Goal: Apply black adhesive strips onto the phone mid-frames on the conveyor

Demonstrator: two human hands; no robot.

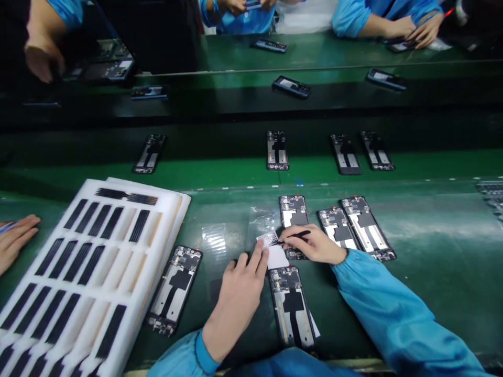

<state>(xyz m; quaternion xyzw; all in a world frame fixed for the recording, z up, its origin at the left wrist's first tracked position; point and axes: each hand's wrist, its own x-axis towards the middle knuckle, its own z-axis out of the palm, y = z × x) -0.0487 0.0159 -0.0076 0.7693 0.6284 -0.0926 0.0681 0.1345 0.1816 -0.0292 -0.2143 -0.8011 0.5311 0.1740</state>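
Note:
My left hand [241,287] lies with fingers outstretched, its fingertips touching a small white sheet with a grid of little pieces [268,239]. My right hand [319,245] is closed around black tweezers [302,234], whose tip reaches that sheet. Under the fingertips is a plain white paper [278,258]. Directly in front of me, an opened phone [293,309] shows its circuit board and a black flex strip. Another opened phone [294,207] lies behind my right hand, partly covered by it. To the left of my left hand rests one more opened phone [175,288].
White foam trays [161,230] holding black flex strips are stacked at left, near a co-worker's hand [18,238]. Two opened phones [365,228] [338,228] lie right. Clear plastic sheets [215,242] lie mid-bench. Further phones [277,151] line the green belt; co-workers [387,23] sit opposite.

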